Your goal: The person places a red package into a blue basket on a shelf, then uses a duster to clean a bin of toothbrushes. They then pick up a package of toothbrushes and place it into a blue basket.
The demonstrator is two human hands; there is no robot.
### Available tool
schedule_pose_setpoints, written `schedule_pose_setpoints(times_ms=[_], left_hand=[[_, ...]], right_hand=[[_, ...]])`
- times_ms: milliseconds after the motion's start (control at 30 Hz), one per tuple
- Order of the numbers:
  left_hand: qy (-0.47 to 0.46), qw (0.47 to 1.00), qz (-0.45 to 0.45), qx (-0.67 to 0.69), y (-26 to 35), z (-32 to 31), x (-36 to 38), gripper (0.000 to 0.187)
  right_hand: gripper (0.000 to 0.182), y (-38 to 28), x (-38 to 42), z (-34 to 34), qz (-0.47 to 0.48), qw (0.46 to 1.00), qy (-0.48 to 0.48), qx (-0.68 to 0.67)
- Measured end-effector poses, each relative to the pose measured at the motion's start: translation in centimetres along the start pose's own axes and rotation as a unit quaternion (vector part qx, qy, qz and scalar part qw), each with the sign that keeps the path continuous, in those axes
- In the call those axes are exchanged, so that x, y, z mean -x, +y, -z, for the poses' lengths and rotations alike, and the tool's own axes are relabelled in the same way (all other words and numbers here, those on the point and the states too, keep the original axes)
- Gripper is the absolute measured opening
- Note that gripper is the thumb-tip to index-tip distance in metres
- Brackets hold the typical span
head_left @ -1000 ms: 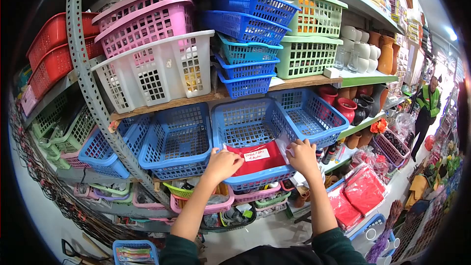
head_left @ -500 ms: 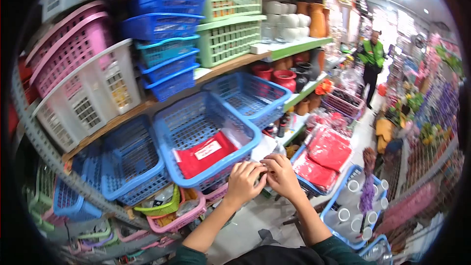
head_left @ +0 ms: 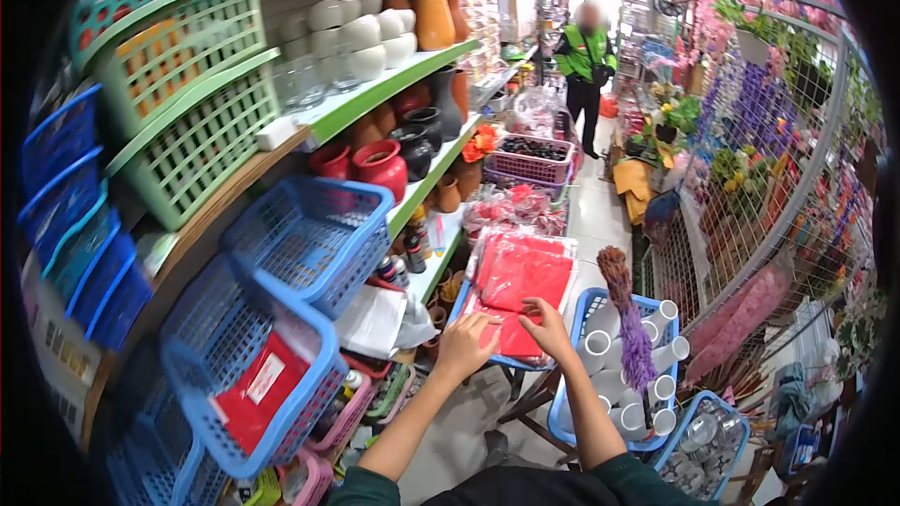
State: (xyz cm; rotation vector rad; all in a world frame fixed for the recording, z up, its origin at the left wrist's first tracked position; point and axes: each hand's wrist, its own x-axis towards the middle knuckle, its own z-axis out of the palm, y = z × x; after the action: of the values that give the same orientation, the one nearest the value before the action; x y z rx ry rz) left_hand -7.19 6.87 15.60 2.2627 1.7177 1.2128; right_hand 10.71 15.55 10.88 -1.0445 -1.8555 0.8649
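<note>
From here, my left hand (head_left: pixel 463 345) and right hand (head_left: pixel 549 330) overlap red packets (head_left: pixel 521 270) (contact's hidden; I can't judge either grip).

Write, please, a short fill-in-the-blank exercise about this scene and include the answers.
The left hand and right hand are at packets coloured ____.
The white containers are in a ____ basket.
The person standing ahead wears a ____ vest.
The label on the red packet at the lower left is ____.

Missing words: red; blue; green; white.
</note>
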Motion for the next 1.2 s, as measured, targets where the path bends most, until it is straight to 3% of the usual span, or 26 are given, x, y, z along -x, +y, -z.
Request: schedule_pose_setpoints(times_ms=[33, 100, 200, 367, 433, 500, 567, 633, 667, 767, 900, 967, 1000, 1200], left_hand=[[-0.007, 1.0, -0.008, 0.006, -0.8, -1.4, -1.3, 0.016], [-0.068, 0.99, 0.085, 0.095, -2.5, -4.2, -3.7, 0.016], [-0.055, 0.984, 0.094, 0.138, -6.7, -9.4, -6.2, 0.022], [-0.021, 0.968, 0.169, 0.187, -14.0, -17.0, -8.7, 0.037], [-0.049, 0.969, 0.176, 0.168, -15.8, -18.6, -9.2, 0.047], [-0.021, 0.979, 0.177, 0.103, -16.4, -19.6, -9.6, 0.055], [-0.047, 0.976, 0.172, 0.121, -17.2, -20.9, -9.5, 0.065], [0.001, 0.975, 0.211, 0.075, -18.0, -23.0, -8.6, 0.071], [0.015, 0.966, 0.241, 0.089, -18.2, -23.6, -8.3, 0.074], [-0.019, 0.953, 0.298, 0.059, -17.5, -23.1, -8.3, 0.072], [-0.02, 0.955, 0.29, 0.064, -19.4, -23.1, -7.7, 0.06], [-0.136, 0.949, 0.284, 0.021, -20.1, -22.5, -7.6, 0.048], [-0.086, 0.967, 0.239, 0.017, -20.2, -22.3, -7.2, 0.041], [-0.004, 0.931, 0.285, 0.228, -18.2, -17.5, -6.0, 0.036]], right_hand=[[0.034, 1.1, -1.1, 0.3, -0.079, 0.994, 0.009, -0.075], [0.035, 3.6, -3.3, 0.5, -0.114, 0.989, 0.035, -0.089], [0.042, 7.9, -6.5, 0.0, -0.28, 0.906, 0.153, -0.278], [0.053, 14.5, -9.5, -0.8, -0.303, 0.873, 0.275, -0.264], [0.054, 16.1, -9.7, -1.0, -0.302, 0.877, 0.324, -0.188], [0.056, 18.9, -9.6, -1.1, -0.299, 0.88, 0.322, -0.183], [0.057, 20.1, -9.3, -1.1, -0.296, 0.883, 0.318, -0.177], [0.061, 18.6, -9.0, -1.3, -0.294, 0.886, 0.301, 0.194], [0.064, 18.6, -9.0, -1.4, -0.301, 0.883, 0.281, 0.225], [0.06, 16.4, -9.5, -1.1, -0.372, 0.864, 0.229, 0.249], [0.053, 17.0, -8.8, -1.3, -0.319, 0.869, 0.247, 0.286], [0.046, 16.6, -8.1, -1.4, -0.313, 0.905, 0.192, 0.217], [0.046, 16.4, -7.8, -1.5, -0.31, 0.906, 0.19, 0.216], [0.037, 14.2, -6.4, -0.5, -0.259, 0.936, 0.176, 0.162]])
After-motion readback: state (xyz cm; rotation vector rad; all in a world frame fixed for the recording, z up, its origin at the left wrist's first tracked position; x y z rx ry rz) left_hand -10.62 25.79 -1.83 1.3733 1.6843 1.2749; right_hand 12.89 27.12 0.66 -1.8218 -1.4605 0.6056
